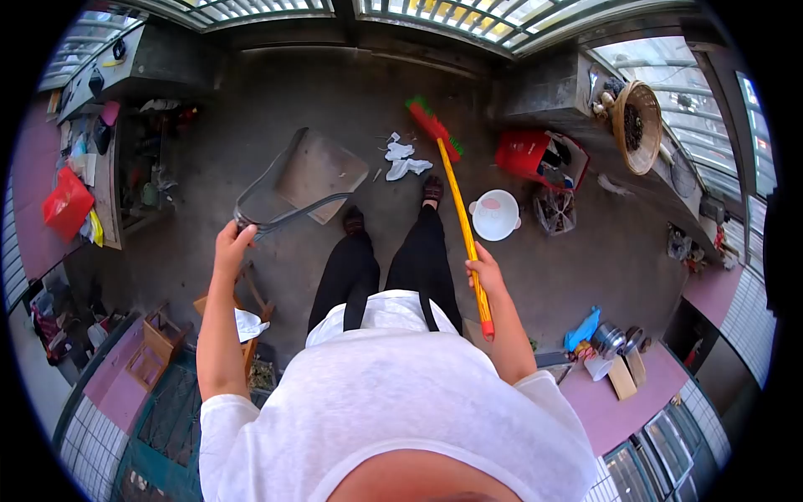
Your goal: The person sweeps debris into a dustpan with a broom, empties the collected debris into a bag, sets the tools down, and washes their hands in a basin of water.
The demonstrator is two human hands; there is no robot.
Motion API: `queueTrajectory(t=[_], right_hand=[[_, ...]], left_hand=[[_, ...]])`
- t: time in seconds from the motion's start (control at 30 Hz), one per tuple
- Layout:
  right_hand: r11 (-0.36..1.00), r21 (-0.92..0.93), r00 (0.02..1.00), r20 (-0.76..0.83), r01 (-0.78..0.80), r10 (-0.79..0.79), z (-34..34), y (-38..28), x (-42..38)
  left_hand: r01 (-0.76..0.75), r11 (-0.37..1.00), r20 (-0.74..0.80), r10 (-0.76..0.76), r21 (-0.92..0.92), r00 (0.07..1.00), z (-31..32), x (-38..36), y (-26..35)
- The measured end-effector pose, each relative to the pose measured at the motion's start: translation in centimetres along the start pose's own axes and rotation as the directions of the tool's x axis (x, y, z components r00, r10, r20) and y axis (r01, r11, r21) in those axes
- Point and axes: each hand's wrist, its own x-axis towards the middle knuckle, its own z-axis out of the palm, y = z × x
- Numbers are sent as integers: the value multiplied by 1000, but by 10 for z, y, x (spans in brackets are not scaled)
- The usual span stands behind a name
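Observation:
My left hand (235,243) is closed around the dark handle of a metal dustpan (322,171), whose grey pan is at the floor ahead of my left foot. In my right hand (485,269) is a broom (458,197) with a yellow stick and an orange-red end cap, gripped partway down. Its red head with green bristles (434,128) is beyond my right foot. Crumpled white paper (405,161) lies on the floor between the dustpan and the broom head, with small bits beside it.
To the right stand a white basin (495,215), a red container (542,157) and a clear bag (554,209). A wicker basket (636,127) sits on the right ledge. Small wooden stools (157,345) are at the lower left, and a cluttered shelf holds a red bag (69,205).

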Motion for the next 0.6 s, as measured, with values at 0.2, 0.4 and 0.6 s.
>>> queueTrajectory(t=[0.2, 0.4, 0.6], right_hand=[[992, 80, 989, -119, 95, -85, 35, -32, 41], [992, -108, 985, -153, 69, -86, 68, -34, 111], [996, 81, 997, -66, 35, -29, 44, 23, 5]], left_hand=[[-11, 988, 124, -9, 157, 992, -6, 19, -23], [-68, 920, 221, -20, 385, 975, -10, 30, -22], [-13, 896, 257, -113, 444, 960, -17, 42, -22]])
